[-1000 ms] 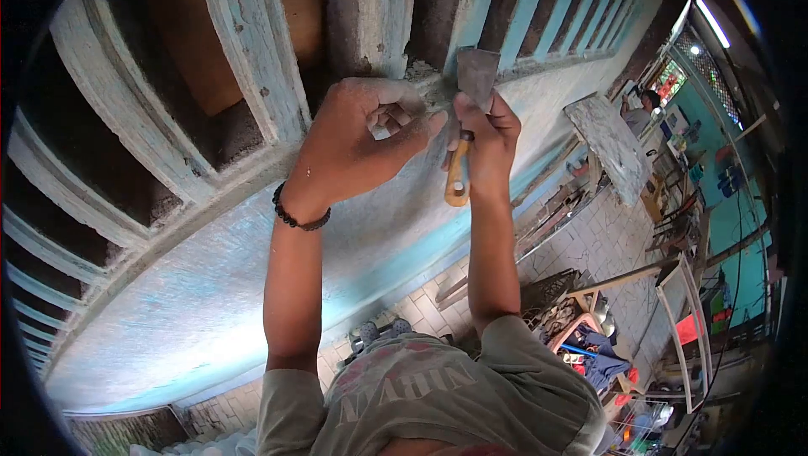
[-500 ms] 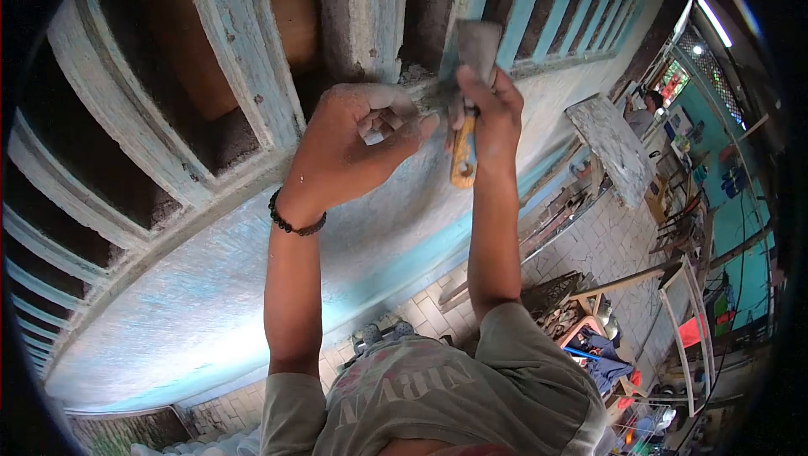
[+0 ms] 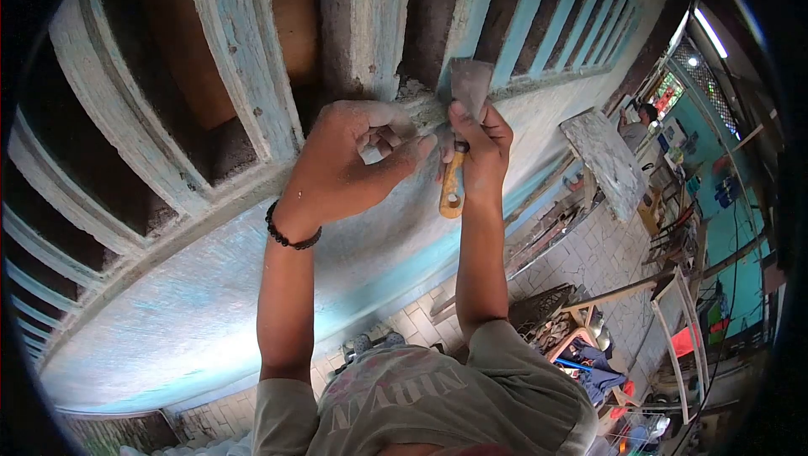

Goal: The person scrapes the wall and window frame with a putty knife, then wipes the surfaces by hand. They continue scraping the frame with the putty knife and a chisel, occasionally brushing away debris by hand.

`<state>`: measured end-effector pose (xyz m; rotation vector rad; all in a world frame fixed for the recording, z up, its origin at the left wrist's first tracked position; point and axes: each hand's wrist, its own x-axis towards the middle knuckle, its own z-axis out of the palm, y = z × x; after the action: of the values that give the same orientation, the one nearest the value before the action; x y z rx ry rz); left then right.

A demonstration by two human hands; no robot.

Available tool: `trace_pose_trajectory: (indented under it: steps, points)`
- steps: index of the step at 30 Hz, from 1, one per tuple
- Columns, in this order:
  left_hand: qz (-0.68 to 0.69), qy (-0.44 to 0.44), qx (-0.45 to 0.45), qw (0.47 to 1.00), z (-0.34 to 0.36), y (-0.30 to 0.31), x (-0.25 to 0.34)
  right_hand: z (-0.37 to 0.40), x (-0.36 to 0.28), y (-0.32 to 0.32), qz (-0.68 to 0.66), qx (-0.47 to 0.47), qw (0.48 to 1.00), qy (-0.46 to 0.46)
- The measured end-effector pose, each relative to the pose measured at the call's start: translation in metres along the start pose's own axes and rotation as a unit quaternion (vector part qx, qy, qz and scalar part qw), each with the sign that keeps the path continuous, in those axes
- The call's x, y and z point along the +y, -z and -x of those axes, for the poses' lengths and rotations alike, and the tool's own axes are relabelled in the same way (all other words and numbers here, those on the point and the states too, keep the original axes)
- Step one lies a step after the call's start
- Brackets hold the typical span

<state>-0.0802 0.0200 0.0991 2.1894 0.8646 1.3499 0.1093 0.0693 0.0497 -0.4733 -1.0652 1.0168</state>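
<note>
A: While both arms stretch up at the wall, the right hand (image 3: 481,153) has its grip wrapped tight around a putty knife (image 3: 470,81), fingers closed on the neck just above the wooden handle (image 3: 452,191).

B: And where's the blade?

A: It points up, its flat steel laid against the rough ledge (image 3: 425,109) at the foot of the pale blue slats (image 3: 240,43). The handle hangs down below the fist, with the hole at its end showing.

B: Left hand (image 3: 358,161)?

A: Just beside the right, back of the hand toward us, thumb nearly touching the other hand. Its grip is curled in, pinching a small pale piece (image 3: 371,153) between thumb and fingers. What that piece is, I cannot tell.

B: Anything on the wrist?

A: A dark beaded bracelet (image 3: 290,235) on the left one. Below the ledge runs the plastered wall (image 3: 210,288), grey with blue patches.

B: And off to the right?

A: A worn board (image 3: 606,157) leans by the wall, well apart from the hands. Another person (image 3: 646,111) is beyond it, and a tiled floor (image 3: 606,245) cluttered with gear lies below
</note>
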Motion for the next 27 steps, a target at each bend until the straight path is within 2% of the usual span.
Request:
trace_pose_trajectory:
  steps: [4,8,11,17,20,23,27]
  points:
    - [-0.036,0.014,-0.011,0.999,0.000,0.003,0.005,-0.019,-0.036,-0.020,0.033,0.016,0.999,-0.027]
    - [0.007,0.006,0.001,1.000,0.000,-0.001,-0.003,-0.036,-0.050,-0.026,-0.017,-0.034,0.999,-0.016]
    - [-0.043,-0.012,0.002,0.999,-0.002,0.002,0.007,-0.029,-0.037,-0.021,-0.021,-0.011,1.000,-0.018]
    - [-0.051,-0.005,0.007,0.999,-0.001,0.002,0.010,-0.043,-0.049,-0.029,-0.003,-0.022,0.999,0.028]
    - [-0.023,0.002,0.007,1.000,-0.002,0.000,0.004,-0.036,-0.050,-0.035,0.031,0.015,0.999,0.018]
    - [-0.009,0.017,0.003,1.000,-0.001,0.000,0.007,-0.026,-0.031,-0.028,0.007,0.019,0.999,0.040]
    - [-0.018,0.007,-0.011,1.000,-0.001,0.002,0.006,-0.033,-0.055,-0.035,0.007,0.007,1.000,0.004]
